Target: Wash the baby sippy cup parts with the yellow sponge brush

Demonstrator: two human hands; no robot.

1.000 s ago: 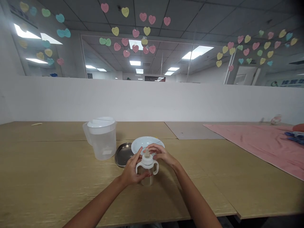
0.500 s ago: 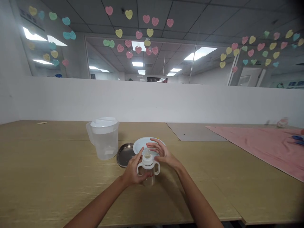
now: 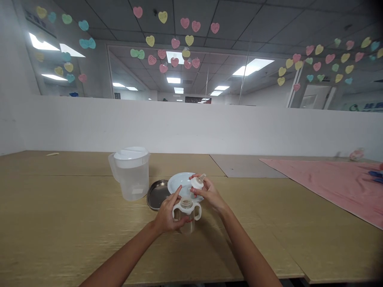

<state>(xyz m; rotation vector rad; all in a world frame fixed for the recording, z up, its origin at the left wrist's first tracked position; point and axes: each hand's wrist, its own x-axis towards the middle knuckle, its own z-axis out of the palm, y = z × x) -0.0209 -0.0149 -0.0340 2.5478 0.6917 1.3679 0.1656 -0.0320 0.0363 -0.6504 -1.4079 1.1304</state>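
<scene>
A clear baby bottle (image 3: 188, 227) with two white side handles stands upright on the table, its threaded mouth uncovered. My left hand (image 3: 169, 215) is wrapped around the bottle's left side, the thumb across its front. Up and to the right of the mouth, my right hand (image 3: 208, 193) pinches the white nipple cap (image 3: 197, 183), whose clear teat points up and to the right. Just behind my hands lies a pale blue plate (image 3: 176, 183), partly covered by them. A round dark metal tray (image 3: 157, 195) sits beside the plate on its left.
A translucent lidded pitcher (image 3: 134, 179) stands left of the metal tray. Over the right side of the wooden table (image 3: 74, 231) lies a pink cloth (image 3: 329, 179), with a grey sheet (image 3: 242, 166) next to it. A white wall (image 3: 179, 123) closes off the back.
My right hand has lifted the nipple cap off the bottle, up and to the right, and tilted it. The bottle's mouth now shows. My left hand has stayed on the bottle.
</scene>
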